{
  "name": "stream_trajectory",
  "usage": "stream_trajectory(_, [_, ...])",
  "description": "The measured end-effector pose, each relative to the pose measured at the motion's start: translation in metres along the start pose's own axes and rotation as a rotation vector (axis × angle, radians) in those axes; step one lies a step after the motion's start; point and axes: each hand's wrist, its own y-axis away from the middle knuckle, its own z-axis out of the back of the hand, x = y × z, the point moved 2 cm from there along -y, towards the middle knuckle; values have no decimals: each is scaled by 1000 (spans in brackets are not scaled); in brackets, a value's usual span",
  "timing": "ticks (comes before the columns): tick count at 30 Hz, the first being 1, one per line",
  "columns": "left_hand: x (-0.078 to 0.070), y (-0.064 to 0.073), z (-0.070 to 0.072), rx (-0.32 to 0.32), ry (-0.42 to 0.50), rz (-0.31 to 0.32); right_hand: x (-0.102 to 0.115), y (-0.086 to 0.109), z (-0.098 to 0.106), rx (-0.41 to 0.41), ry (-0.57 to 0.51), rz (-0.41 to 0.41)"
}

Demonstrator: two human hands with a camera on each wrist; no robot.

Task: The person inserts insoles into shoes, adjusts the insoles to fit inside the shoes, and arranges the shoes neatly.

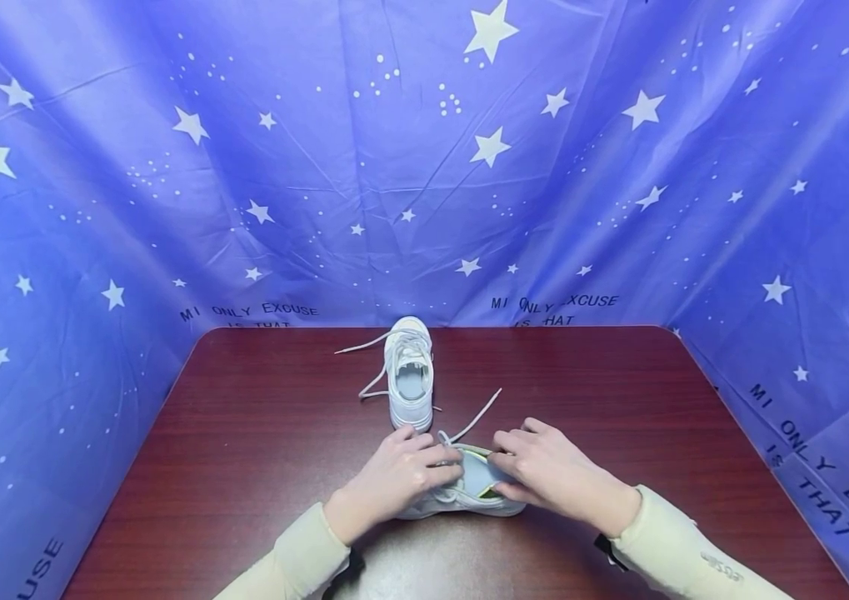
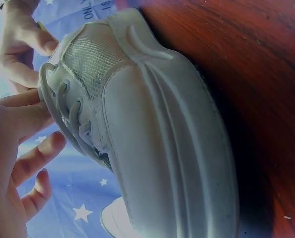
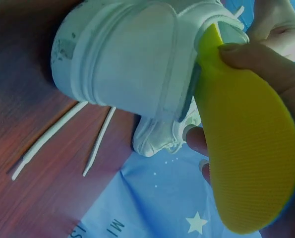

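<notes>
A white lace-up sneaker [image 1: 495, 505] lies sideways near the table's front, toe to the left. My left hand [image 1: 402, 473] grips it at the tongue and laces [image 2: 70, 111], some fingers lifted off. With my right hand [image 1: 559, 475] I hold an insole by its edges, thumb on one side and fingertips on the other. The insole's grey-blue top [image 1: 476, 473] faces up and its ribbed yellow underside [image 3: 251, 148] fills the right wrist view. Its narrower end enters the shoe opening, while the wide end sticks out past the heel. How far it reaches inside is hidden.
A second white sneaker [image 1: 411, 408] stands behind, toe toward the back edge, its loose laces [image 1: 372, 340] spread to the left. One lace [image 1: 480, 412] of the near sneaker trails on the dark red table [image 1: 259, 467]. A blue star-patterned curtain [image 1: 409, 167] encloses the table.
</notes>
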Motion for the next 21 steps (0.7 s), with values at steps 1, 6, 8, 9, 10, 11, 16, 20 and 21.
stream_trajectory(1, [0, 0, 0, 0, -2, 0, 1, -1, -1, -3, 1, 2])
stream_trajectory(6, [0, 0, 2, 2, -7, 0, 3, -4, -5, 4, -3, -1])
stream_trajectory(8, [0, -1, 3, 2, -8, -4, 4, -5, -7, 15, 5, 1])
stream_trajectory(9, [0, -1, 3, 2, -9, -4, 5, -6, -7, 19, 10, 4])
stream_trajectory(10, [0, -1, 3, 1, -9, -4, 5, -6, -9, 25, 17, 4])
stream_trajectory(11, [0, -1, 3, 0, -10, -5, 5, -7, -10, 30, 22, 4])
stream_trajectory(16, [0, 0, 2, -1, -7, -1, 5, -6, -12, 58, 0, -36])
stream_trajectory(20, [0, 0, 3, -3, -6, 2, 4, -2, -10, 64, -48, -82])
stream_trajectory(21, [0, 0, 3, -2, -5, 3, 3, 0, -9, 65, -59, -88])
